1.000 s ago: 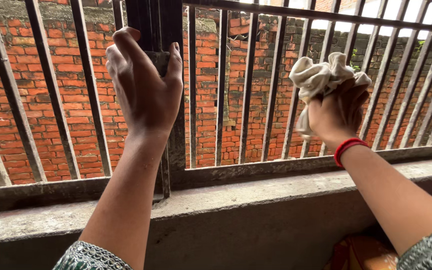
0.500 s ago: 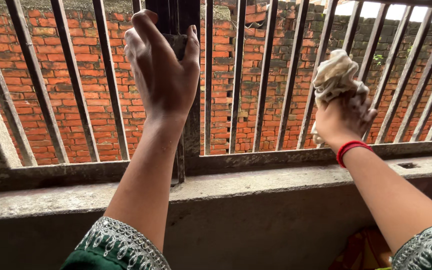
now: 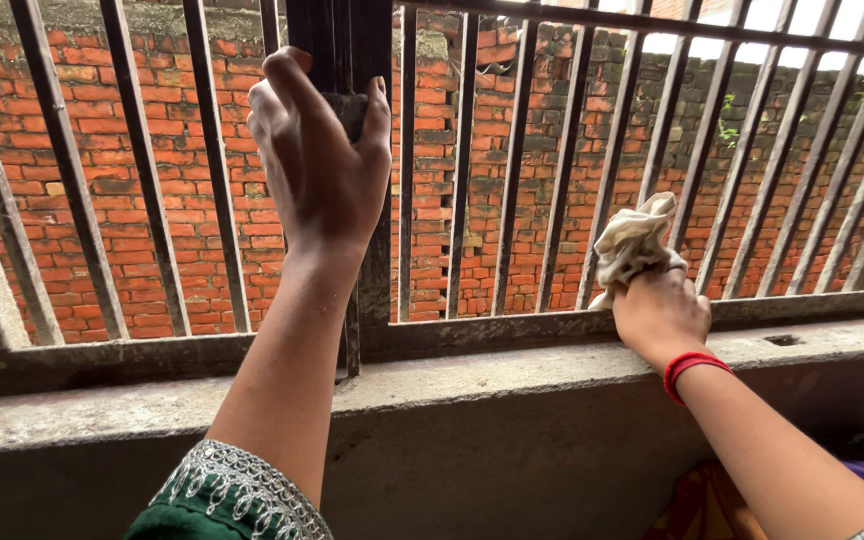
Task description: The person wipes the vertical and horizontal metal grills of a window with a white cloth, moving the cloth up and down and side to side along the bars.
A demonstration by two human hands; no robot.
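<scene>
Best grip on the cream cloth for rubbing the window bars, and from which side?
Hold the cloth as the right hand does: fist round its lower bunched end, coming from below on the room side. The loose crumpled wad sticks up past the fingers against the bars, leaving fabric free to rub.

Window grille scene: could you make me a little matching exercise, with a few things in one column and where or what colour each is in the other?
Things:
1. left hand
2. crumpled cloth
3. wrist band
4. wall beyond the bars

Descriptions:
A. red, on the right arm
B. brick, orange-red
C. grips the thick dark upright of the grille
D. off-white, bunched in the right hand, low against a bar

Pairs: 1-C, 2-D, 3-A, 4-B
</scene>
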